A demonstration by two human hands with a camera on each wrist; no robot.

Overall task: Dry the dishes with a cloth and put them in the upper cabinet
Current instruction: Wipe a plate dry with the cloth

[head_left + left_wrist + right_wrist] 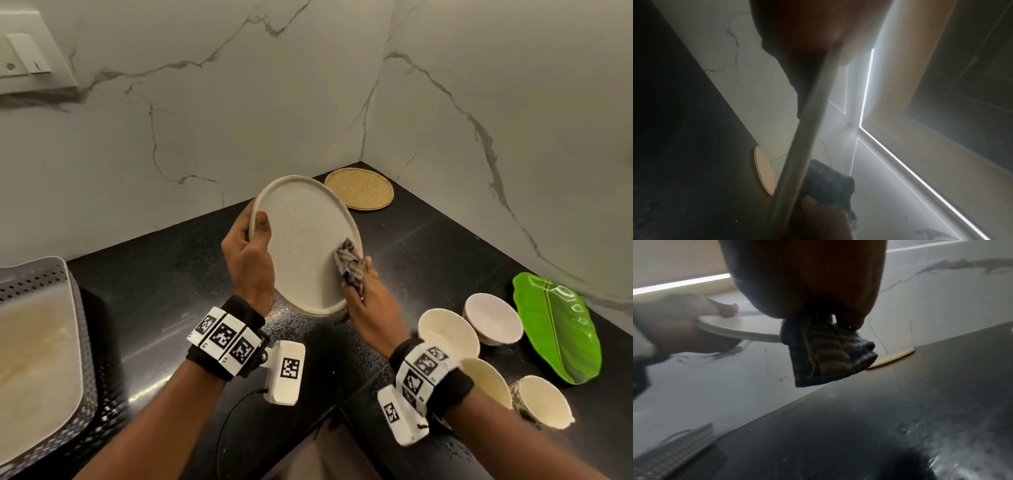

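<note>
Head view, plate: the speckled plate [305,245] is held tilted above the black counter [428,240], not yet anywhere near a cabinet.
Head view, left hand: the left hand [248,255] grips the plate's left rim, thumb curled over the face.
Head view, right hand: the right hand [368,301] pinches a bunched striped cloth [349,263] against the plate's right edge.
Head view, waiting: four bowls [448,334] and a green leaf-shaped dish [558,325] sit on the counter at the right; I'd say they're all yet to be dried.
Left wrist view: the plate shows edge-on, with a lit strip above that may be the upper cabinet's underside.
Right wrist view: the cloth wraps over the plate's rim, so I judge drying is at its first dish.
</note>
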